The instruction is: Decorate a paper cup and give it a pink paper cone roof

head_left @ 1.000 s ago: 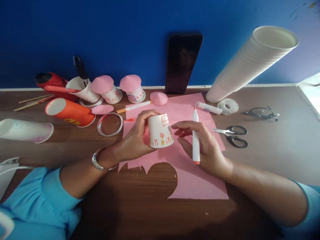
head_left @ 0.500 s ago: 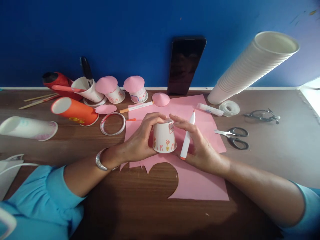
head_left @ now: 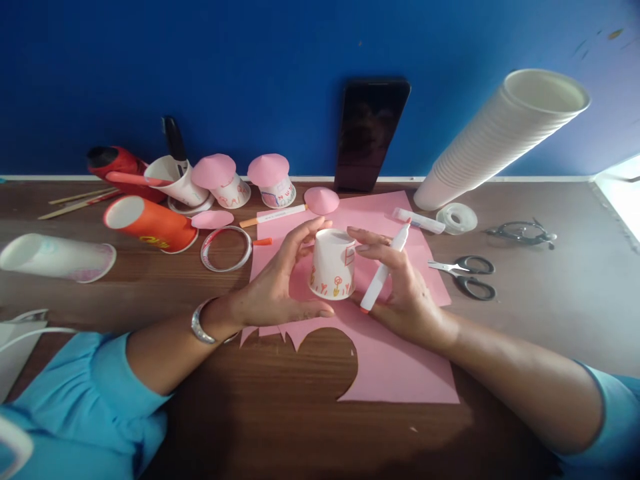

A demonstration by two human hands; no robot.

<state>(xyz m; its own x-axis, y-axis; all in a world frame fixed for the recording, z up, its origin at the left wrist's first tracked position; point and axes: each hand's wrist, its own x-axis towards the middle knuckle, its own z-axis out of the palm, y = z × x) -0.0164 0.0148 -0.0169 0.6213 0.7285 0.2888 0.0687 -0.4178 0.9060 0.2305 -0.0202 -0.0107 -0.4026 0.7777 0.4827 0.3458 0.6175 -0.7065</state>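
Note:
An upside-down white paper cup (head_left: 333, 263) stands between my two hands, drawn with orange and yellow flowers round its lower edge and a small red window. My left hand (head_left: 285, 277) curves round its left side, fingers and thumb spread apart; whether a fingertip touches the cup I cannot tell. In my right hand (head_left: 403, 287) is an uncapped white marker (head_left: 384, 270) with a red-orange tip pointing up and away. The index and middle fingertips of that hand reach the cup's upper right side. Pink paper (head_left: 400, 360) with cut-out curves lies underneath.
Behind stand two decorated cups with pink cone roofs (head_left: 214, 171) (head_left: 269, 171), a loose pink cone (head_left: 322, 200) and a phone (head_left: 371, 137). To the right are scissors (head_left: 465, 273), tape (head_left: 457, 218), glasses (head_left: 525, 232) and a tall cup stack (head_left: 500, 140). An orange cup (head_left: 150, 223) lies left.
My left hand has loosened from the cup, its thumb now apart below it. The cup has shifted slightly right and away. The marker in my right hand leans further right.

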